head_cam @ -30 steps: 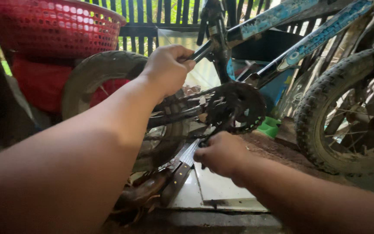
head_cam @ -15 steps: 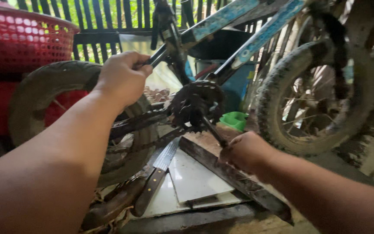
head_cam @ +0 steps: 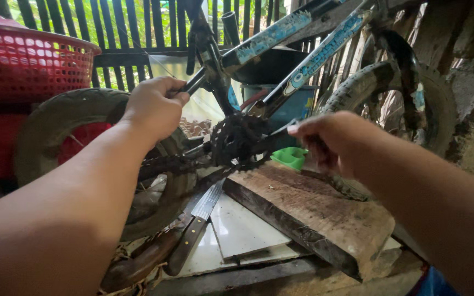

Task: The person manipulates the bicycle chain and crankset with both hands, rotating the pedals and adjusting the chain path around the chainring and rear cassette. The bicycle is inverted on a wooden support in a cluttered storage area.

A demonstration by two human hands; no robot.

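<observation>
Our left hand is closed around the bike's rear frame tube, up and left of the chainring. Our right hand pinches the crank arm, which runs sideways from the chainring toward it, nearer than the left.

A small, mud-caked blue bicycle is seen upright, its dark rear frame tube gripped by the left hand. The black toothed chainring, w/ rusty chain attached, sits at centre; the crank arm is pinched by the right hand, just above a weathered plank.
</observation>
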